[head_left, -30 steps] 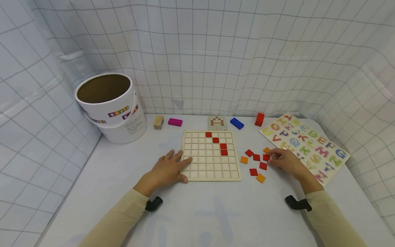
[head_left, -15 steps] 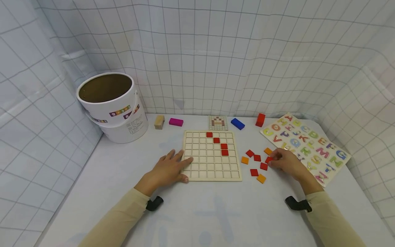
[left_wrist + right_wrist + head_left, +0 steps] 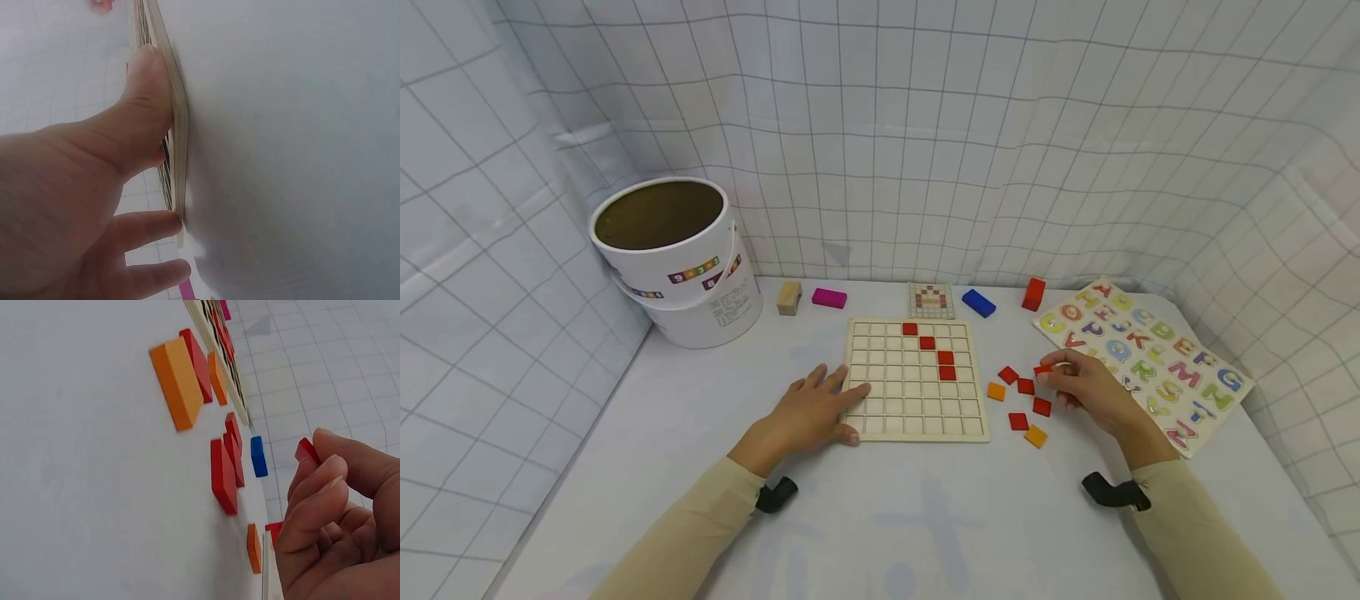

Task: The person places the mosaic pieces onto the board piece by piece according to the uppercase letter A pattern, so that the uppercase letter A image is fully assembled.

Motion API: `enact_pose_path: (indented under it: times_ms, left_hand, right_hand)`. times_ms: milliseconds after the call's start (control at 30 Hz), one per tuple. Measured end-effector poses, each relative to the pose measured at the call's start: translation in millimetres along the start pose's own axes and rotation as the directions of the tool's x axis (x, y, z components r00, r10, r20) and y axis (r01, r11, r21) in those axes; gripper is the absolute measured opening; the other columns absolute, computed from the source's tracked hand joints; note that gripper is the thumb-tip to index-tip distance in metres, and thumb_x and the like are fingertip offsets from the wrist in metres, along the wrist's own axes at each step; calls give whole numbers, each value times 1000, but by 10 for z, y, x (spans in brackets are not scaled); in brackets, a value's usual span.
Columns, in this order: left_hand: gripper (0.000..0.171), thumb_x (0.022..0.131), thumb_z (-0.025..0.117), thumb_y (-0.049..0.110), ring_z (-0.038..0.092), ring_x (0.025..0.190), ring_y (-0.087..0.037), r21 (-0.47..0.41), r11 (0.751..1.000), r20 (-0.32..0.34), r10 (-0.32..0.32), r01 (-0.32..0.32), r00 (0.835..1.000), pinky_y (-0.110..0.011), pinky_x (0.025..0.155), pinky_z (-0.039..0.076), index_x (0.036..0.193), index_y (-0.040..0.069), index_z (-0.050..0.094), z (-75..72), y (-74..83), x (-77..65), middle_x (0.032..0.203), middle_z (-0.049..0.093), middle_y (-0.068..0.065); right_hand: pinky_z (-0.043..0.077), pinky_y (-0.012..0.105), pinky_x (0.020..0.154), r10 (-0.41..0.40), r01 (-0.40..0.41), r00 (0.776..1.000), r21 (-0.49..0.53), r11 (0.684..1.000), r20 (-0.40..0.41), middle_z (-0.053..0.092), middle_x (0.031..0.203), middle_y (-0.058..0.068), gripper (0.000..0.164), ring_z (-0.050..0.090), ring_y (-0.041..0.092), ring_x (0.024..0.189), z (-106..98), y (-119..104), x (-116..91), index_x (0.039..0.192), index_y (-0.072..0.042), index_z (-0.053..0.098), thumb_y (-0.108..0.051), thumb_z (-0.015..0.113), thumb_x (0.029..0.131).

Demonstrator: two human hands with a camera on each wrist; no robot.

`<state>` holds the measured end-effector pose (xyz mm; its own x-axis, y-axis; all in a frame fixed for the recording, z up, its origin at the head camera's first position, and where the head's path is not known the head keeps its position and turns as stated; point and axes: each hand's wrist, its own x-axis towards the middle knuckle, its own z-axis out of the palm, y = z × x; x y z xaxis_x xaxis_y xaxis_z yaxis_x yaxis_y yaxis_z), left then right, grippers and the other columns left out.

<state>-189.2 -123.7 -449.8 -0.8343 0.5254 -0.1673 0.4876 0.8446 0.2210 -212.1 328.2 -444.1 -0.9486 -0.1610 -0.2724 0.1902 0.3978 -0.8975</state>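
My right hand (image 3: 1086, 385) pinches a red square tile (image 3: 1042, 371) between thumb and fingers, above the loose tiles right of the board. In the right wrist view the red tile (image 3: 306, 450) is lifted off the table. My left hand (image 3: 805, 417) rests on the left edge of the wooden grid board (image 3: 887, 429), fingers spread. Its thumb (image 3: 147, 81) lies over the board's edge in the left wrist view. Several red tiles (image 3: 946, 357) sit in the board's upper right cells. Loose red tiles (image 3: 1026, 386) and orange tiles (image 3: 1036, 436) lie between board and right hand.
A small pattern card (image 3: 931, 301) lies behind the board. Blocks in wood (image 3: 789, 297), magenta (image 3: 830, 298), blue (image 3: 979, 303) and red (image 3: 1033, 294) stand along the back. A white bucket (image 3: 700, 292) is at left, an alphabet board (image 3: 1150, 358) at right.
My right hand has picked up a red tile from the loose group and raised it, moving slightly up and left. The left hand has stayed on the board.
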Motion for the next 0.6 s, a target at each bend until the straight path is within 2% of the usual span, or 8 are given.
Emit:
enact_pose_path:
  times_ms: [133,300,400,500,600]
  left_hand:
    - [80,85,74,53,26,147,-55,-7,1000,5,-3,3,1000,-71,109,34,155,26,46,-6,14,-16,162,32,-23]
    - [80,85,75,52,26,147,-56,-16,1000,7,5,-5,1000,-71,108,33,155,25,47,-3,20,-49,162,33,-24]
    - [80,85,74,52,26,147,-56,-19,1000,1,7,-7,1000,-72,108,33,155,24,46,-10,16,-50,162,33,-24]
    - [80,85,74,51,26,147,-56,-23,1000,-1,4,-4,1000,-72,109,33,155,25,46,-25,18,-43,162,33,-24]
    - [80,85,74,51,25,147,-56,-24,1000,1,0,0,1000,-71,109,33,155,25,46,-38,23,-34,162,32,-24]
  right_hand:
    - [47,23,59,6,-9,999,111,994,31,60,85,5,47,55,14,66,239,-72,94,136,-1,50,-23,70,99]
    - [44,22,55,43,-54,996,155,987,73,61,88,6,45,54,15,63,627,-191,184,137,-4,50,-18,69,98]
    - [44,23,54,33,-43,994,95,995,102,61,89,8,41,54,17,62,853,-281,230,132,-5,52,-14,70,97]
    - [44,25,56,26,-21,994,-43,999,106,61,88,8,35,55,18,62,1026,-353,261,124,-8,57,-15,73,94]
    - [44,27,58,7,11,996,-183,983,93,60,86,8,29,55,19,61,1130,-397,283,118,-11,61,-16,73,92]
